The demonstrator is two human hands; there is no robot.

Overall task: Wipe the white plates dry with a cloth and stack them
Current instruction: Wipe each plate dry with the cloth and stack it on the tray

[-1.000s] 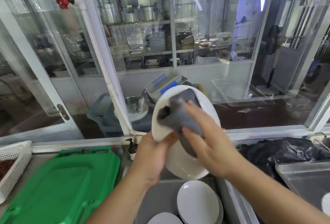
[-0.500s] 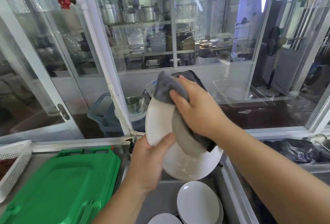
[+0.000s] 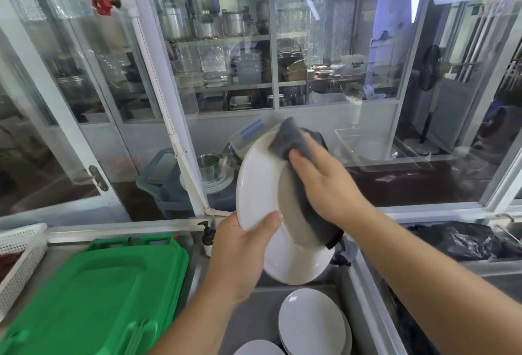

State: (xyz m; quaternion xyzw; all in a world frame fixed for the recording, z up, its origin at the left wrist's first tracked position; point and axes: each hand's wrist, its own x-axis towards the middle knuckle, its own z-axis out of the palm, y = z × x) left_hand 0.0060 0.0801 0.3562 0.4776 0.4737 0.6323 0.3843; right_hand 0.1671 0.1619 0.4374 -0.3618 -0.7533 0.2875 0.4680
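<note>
Meanwhile, at six o'clock, a stack of white round plates lies in the steel sink; whether dried, I cannot tell. Centre-frame, the left hand grips a tilted white oval plate by its lower rim; the right hand presses a grey cloth, now shifted lower than half a second ago, toward one o'clock.

Both forearms are reaching up from the lower edge of the frame toward its centre. The left hand is gripping the lower rim of a tilted white plate, thumb curled over the front face, fingers hidden behind. The right hand is lying palm-down, its fingers pressing a grey cloth against the plate's upper part, wrist angled toward the lower right.
</note>
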